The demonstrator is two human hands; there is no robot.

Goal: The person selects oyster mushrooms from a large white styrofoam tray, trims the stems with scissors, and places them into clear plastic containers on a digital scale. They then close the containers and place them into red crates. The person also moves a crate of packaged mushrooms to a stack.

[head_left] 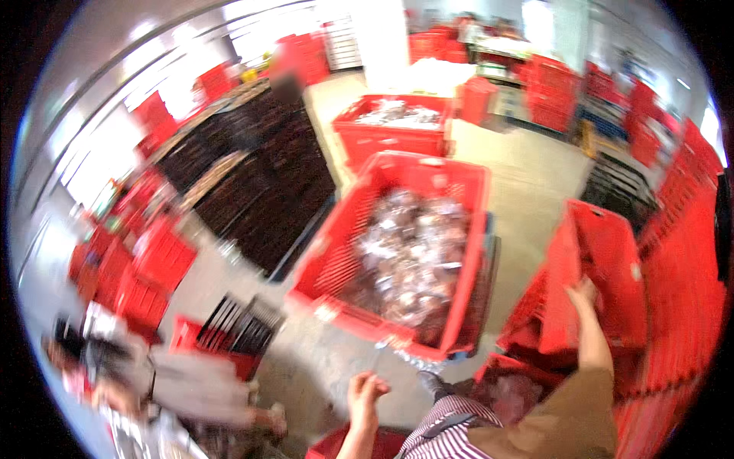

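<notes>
My right hand (582, 294) grips the edge of a tall red crate (596, 241) that stands tilted among other red crates on the right. My left hand (367, 398) is raised near the bottom middle, fingers curled; whether anything is in them is hidden. Just ahead of it, a large red slatted crate (313, 271) on a dark base holds clear bags of brownish contents (405, 260). Below my right arm lies another red crate with translucent bags (512, 398).
Co-workers (130, 382) are at lower left by a black crate (237, 336). Dark stacked trays (256, 176) stand left; another filled red crate (390, 141) is behind. Red crate stacks (673, 291) line both sides of the pale floor (527, 168). More people (470, 34) are far back.
</notes>
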